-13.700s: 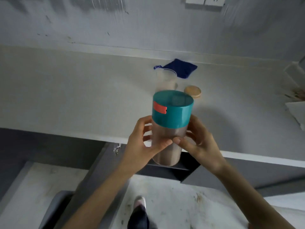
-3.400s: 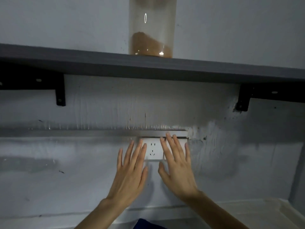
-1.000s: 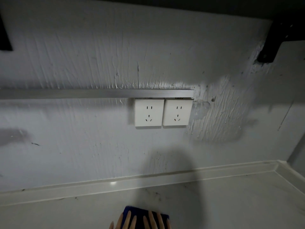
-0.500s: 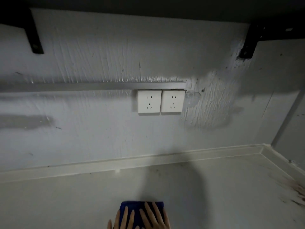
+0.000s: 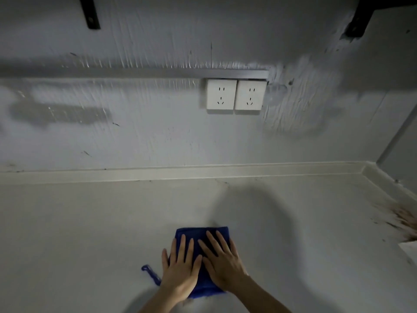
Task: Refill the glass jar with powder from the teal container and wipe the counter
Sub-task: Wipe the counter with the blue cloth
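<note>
A blue cloth (image 5: pixel 198 233) lies flat on the pale counter (image 5: pixel 90 222), with a small loop of blue cord sticking out at its left. My left hand (image 5: pixel 180 269) and my right hand (image 5: pixel 222 265) both rest palm-down on the cloth, fingers spread and pointing toward the wall. Neither hand grips anything; they press on the fabric side by side. The teal container and the glass jar are out of view.
Two white wall sockets (image 5: pixel 235 97) sit under a metal rail on the grey wall. Black shelf brackets (image 5: pixel 91 13) hang at the top. Brown stains (image 5: pixel 404 219) mark the counter's right corner, next to a white paper edge (image 5: pixel 409 247).
The view has tilted down from the wall to the counter. The cloth and both hands now show fully, lying farther from the lower edge of the view than half a second ago.
</note>
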